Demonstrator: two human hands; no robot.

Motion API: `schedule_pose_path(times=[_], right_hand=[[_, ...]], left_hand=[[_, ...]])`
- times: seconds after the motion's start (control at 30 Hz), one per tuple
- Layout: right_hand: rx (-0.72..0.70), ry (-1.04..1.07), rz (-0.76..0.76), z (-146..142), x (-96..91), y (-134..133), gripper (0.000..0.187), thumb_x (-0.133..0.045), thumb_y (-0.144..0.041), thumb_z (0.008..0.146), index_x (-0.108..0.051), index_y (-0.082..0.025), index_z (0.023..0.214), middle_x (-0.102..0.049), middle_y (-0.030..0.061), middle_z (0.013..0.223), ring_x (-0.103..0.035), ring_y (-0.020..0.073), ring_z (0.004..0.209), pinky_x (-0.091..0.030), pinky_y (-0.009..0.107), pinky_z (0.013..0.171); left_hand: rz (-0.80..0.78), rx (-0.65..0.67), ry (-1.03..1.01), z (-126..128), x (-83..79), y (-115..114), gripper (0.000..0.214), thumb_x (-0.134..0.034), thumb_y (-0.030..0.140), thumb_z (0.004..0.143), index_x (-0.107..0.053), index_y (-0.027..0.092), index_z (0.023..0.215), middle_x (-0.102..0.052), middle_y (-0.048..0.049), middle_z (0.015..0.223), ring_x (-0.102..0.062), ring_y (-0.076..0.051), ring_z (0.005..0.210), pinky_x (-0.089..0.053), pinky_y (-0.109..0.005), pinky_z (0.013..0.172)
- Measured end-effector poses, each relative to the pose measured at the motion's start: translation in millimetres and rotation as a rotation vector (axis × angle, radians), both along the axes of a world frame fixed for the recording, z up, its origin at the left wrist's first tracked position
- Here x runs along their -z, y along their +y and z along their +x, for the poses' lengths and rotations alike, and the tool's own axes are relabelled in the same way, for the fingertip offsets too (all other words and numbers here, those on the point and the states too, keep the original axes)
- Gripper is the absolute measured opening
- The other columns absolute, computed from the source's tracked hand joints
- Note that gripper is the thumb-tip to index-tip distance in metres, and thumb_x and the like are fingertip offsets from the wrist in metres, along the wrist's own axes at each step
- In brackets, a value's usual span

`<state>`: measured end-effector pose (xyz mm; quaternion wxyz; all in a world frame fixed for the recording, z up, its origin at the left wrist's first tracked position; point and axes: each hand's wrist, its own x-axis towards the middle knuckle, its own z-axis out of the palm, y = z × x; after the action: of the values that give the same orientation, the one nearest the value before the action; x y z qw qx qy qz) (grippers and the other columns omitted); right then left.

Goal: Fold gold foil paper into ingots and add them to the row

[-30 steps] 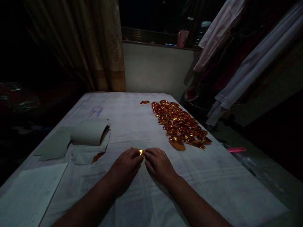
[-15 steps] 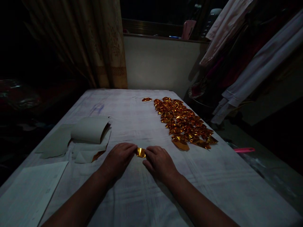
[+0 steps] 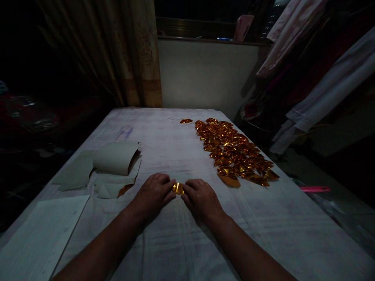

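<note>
In the head view, a small gold foil piece (image 3: 178,189) sits between the two hands, low over the middle of the cloth-covered bench (image 3: 175,242); whether it touches the cloth is hard to tell. The left hand (image 3: 155,193) has its grip narrowed on one end, the right hand (image 3: 203,199) on the other, a hold that probably keeps the strip steady and level. Folded gold pieces (image 3: 227,150) lie massed to the right, likely to stay out of the forearms' way, with a lone folded piece (image 3: 186,121) apart at the far side. Grey-backed sheets (image 3: 115,158), one curled over, lie on the left, perhaps for easy reach. A pink cup (image 3: 243,28) stands on the sill (image 3: 205,40); its contents cannot be seen.
</note>
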<state>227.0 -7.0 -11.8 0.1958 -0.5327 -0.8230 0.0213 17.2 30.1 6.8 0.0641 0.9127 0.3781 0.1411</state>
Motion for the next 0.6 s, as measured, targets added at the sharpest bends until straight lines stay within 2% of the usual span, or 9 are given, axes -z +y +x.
schedule_pose_path(times=[0.17,0.4,0.6], right_hand=[[-0.049,0.087,-0.028,6.9,-0.7,1.6,0.021,-0.071,-0.021,0.085,-0.069,-0.021,0.105,-0.069,0.0080,0.109,-0.060,0.0242,0.099,-0.049,0.038,0.086],[-0.089,0.080,0.014,10.3,4.4,6.7,0.013,-0.069,-0.020,0.087,-0.069,-0.021,0.100,-0.069,0.0077,0.105,-0.060,0.0227,0.095,-0.049,0.036,0.083],[-0.090,0.044,0.060,9.8,9.2,7.7,0.009,-0.064,-0.023,0.093,-0.070,-0.020,0.099,-0.071,0.0067,0.101,-0.061,0.0215,0.091,-0.047,0.035,0.082]], left_hand=[[0.016,0.014,0.001,-0.6,2.6,-1.2,0.019,-0.064,0.030,0.093,-0.066,0.023,0.110,-0.063,-0.0056,0.099,-0.058,-0.024,0.095,-0.047,-0.042,0.087],[0.082,-0.009,0.064,4.8,-1.2,-3.3,0.012,-0.064,0.032,0.094,-0.067,0.021,0.100,-0.065,-0.0054,0.092,-0.059,-0.024,0.088,-0.047,-0.042,0.084],[0.053,-0.005,0.017,2.5,0.5,-5.3,0.024,-0.071,0.030,0.089,-0.066,0.022,0.110,-0.065,-0.0063,0.099,-0.060,-0.025,0.092,-0.048,-0.040,0.083]])
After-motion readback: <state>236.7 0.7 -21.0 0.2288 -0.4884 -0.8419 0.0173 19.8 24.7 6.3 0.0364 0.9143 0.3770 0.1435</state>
